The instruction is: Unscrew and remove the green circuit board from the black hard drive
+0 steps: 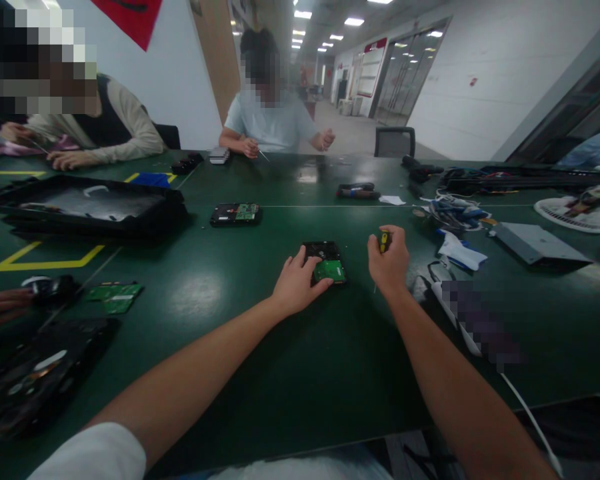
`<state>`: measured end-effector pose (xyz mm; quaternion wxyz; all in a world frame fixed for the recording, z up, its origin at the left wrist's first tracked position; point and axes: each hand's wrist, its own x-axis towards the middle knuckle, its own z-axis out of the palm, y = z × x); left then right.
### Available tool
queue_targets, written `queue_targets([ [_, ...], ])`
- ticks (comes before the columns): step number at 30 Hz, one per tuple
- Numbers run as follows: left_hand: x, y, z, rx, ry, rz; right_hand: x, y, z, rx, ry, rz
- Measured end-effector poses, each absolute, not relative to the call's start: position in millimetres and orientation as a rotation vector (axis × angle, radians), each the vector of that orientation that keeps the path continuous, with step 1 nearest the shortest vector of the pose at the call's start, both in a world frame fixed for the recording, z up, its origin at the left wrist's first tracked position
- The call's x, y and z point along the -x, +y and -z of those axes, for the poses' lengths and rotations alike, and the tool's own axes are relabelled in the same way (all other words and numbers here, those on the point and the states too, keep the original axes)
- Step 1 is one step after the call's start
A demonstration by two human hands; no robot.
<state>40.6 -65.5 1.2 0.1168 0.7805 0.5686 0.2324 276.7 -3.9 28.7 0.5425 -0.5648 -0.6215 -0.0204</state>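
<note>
A black hard drive with a green circuit board [331, 269] lies flat on the dark green table [260, 373]. My left hand [299, 280] rests on its left side, fingers spread over the edge and thumb at the near edge. To the right of the drive, my right hand [390, 261] is closed around a yellow and black screwdriver [384, 241], whose thin shaft points down toward the table and does not touch the drive. Further back on the left sits a second hard drive [235, 213], board side up.
Black plastic housing [85, 207] and a green board [115, 297] are on the left, near another person's hand [3, 310]. Cables [455, 212], a grey metal box [540, 243] and a white-edged device [460, 320] lie right. Two people sit across the table.
</note>
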Motion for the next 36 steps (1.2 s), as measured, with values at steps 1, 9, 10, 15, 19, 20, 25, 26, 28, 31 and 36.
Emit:
queue_targets([
  [1,-40.6,-65.5,-1.2,-2.285,1.662,-0.681,-276.3,-3.8,-28.4,1.352,-1.482,0.04],
  [9,-41.0,-64.9,-1.1,-2.286,1.674,-0.672,-277.0,2.9,-15.2,1.566,-1.872,0.001],
  [10,-41.1,-65.0,-1.2,-2.288,1.674,-0.667,-277.9,4.1,-12.7,1.637,-1.968,0.005],
  [15,-42.7,-66.1,-2.0,-2.317,1.668,-0.667,-279.1,7.6,-3.6,1.762,-2.133,-0.027],
  [19,-43.9,-67.5,-3.5,-2.311,1.681,-0.665,-272.9,10.7,-3.6,1.84,-2.225,-0.026],
  [20,-44.0,-67.8,-4.1,-2.302,1.685,-0.668,-271.2,11.4,-4.2,1.848,-2.246,-0.025],
  [25,-43.4,-69.4,-6.2,-2.27,1.678,-0.679,-269.3,10.2,-7.1,1.836,-2.298,-0.006],
  [26,-43.2,-69.5,-6.1,-2.271,1.677,-0.679,-270.0,8.9,-7.4,1.823,-2.302,-0.001],
  [28,-43.0,-69.3,-5.2,-2.274,1.674,-0.683,-271.5,5.7,-7.9,1.791,-2.309,0.008],
  [31,-43.1,-68.3,-2.9,-2.284,1.672,-0.697,-272.3,1.3,-9.0,1.739,-2.322,0.01],
  [36,-43.0,-68.3,-2.1,-2.277,1.673,-0.702,-271.2,-1.9,-10.5,1.683,-2.325,-0.001],
])
